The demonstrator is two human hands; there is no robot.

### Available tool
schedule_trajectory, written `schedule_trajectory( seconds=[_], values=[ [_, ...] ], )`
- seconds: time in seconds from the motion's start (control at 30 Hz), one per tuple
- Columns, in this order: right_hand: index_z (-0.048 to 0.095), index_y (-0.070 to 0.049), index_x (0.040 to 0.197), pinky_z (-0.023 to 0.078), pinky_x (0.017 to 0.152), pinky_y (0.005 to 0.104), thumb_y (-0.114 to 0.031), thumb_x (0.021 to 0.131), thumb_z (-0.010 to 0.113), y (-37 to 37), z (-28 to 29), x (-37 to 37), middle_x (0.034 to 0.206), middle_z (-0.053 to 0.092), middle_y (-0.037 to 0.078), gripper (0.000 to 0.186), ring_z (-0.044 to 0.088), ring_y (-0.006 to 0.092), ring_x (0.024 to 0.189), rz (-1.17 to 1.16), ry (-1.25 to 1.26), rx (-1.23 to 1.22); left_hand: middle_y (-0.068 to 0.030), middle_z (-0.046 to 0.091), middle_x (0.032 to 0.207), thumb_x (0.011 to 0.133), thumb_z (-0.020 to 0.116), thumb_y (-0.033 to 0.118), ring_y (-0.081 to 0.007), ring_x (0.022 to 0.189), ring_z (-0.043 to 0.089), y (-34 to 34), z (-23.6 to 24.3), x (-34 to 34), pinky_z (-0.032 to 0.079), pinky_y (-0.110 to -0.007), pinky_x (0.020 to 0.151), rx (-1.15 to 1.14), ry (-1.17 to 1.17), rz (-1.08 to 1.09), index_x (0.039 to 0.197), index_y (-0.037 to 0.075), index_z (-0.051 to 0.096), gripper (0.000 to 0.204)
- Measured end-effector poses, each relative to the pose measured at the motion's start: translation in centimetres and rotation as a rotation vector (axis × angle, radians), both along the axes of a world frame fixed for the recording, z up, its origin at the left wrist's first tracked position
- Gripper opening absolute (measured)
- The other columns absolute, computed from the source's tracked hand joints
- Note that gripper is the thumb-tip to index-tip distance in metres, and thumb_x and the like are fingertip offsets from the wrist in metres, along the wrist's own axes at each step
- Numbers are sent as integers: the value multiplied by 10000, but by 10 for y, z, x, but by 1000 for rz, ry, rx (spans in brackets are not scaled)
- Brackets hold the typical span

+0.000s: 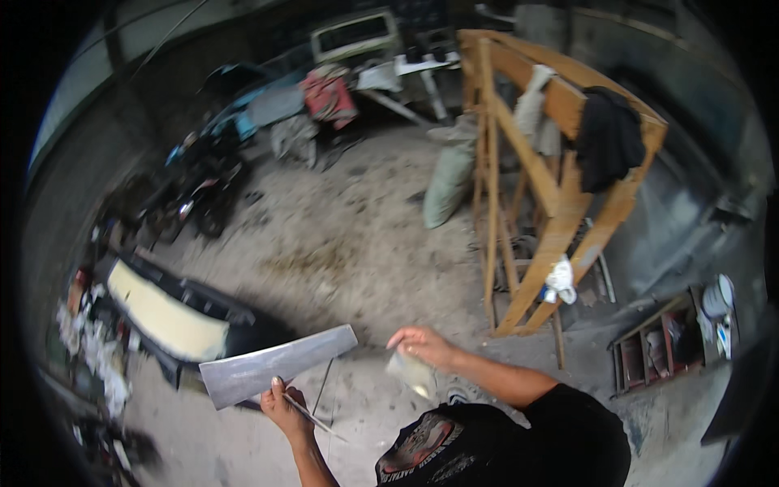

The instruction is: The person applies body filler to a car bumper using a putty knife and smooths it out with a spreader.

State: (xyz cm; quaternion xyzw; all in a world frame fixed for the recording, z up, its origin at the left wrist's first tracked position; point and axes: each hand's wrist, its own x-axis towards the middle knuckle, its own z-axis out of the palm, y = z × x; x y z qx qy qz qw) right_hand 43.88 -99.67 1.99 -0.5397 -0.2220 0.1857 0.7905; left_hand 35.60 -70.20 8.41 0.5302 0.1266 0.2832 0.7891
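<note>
1. grey concrete floor (373, 219), stained brown in the middle, runs through a cluttered workshop.
2. nearest, a black printed t-shirt (519, 446) covers the wearer's torso at the lower edge.
3. left hand (284, 410): closed in a pinch, thumb on top, gripping the lower edge of a long flat grey plate (280, 364), which is held tilted, its right end higher, over the floor in front of the body. a thin pale stick (326, 426) also sits in this hand, pointing down to the right.
4. right hand (426, 347): partly curled, with a cloudy plastic piece (412, 375), perhaps a bag, hanging under the fingers, apart from the plate; blur hides how tightly it is held.
5. just beyond the plate, on the left, lies a dark car bumper (260, 325) with a cream section (162, 312); the plate overlaps it in view, and i cannot tell whether they touch.
6. on the right, a small step rack (659, 349) has a white bucket (718, 298) beside it.
7. farther off stands a wooden frame (561, 213), draped with a black cloth (610, 138), near a pale green sack (449, 187).
8. at the back left are a motorcycle (199, 199) and a red cloth (329, 97).
</note>
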Motion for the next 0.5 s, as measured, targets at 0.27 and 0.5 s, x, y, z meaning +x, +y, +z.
schedule_trajectory(
  seconds=[0.27,0.5],
  values=[
    [590,-8,1153,423,517,227,-311,1016,505,-93,50,-31,728,579,20,343,522,73,577,-322,114,-84,41,396,546,918,626,151,-62,406,342,-142,8,101,228,-252,374,-21,92,-616,675,121,407,329],
    [602,29,1120,378,425,244,-308,1006,499,-180,30,-26,809,668,98,370,466,93,456,-612,289,11,13,435,537,965,567,303,-85,390,391,-233,-7,151,286,-252,356,89,232,-836,778,92,529,284]
  ],
)
